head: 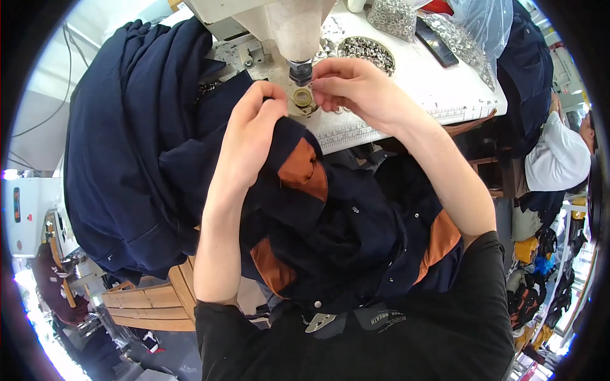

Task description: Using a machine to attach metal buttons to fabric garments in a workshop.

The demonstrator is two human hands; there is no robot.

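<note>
My left hand (255,128) grips the edge of a navy garment (352,209) with rust-orange lining. The cloth drapes from the table edge over my lap, and a few metal snaps dot it. My right hand (355,90) is beside the press head, thumb and forefinger pinched on a small metal snap part (311,85), partly hidden by the fingertips. Between my hands, the upper die (300,71) of a snap-fastening press (286,28) hangs over a round brass-coloured lower die (302,97). No cloth lies over the lower die.
A large heap of navy garments (128,152) rises at the left. On the white table (414,95) are a round dish of metal snaps (388,47), bags of metal parts (393,19) and a phone (436,43). A printed ruler (343,135) edges it. Another person (557,152) sits at the right.
</note>
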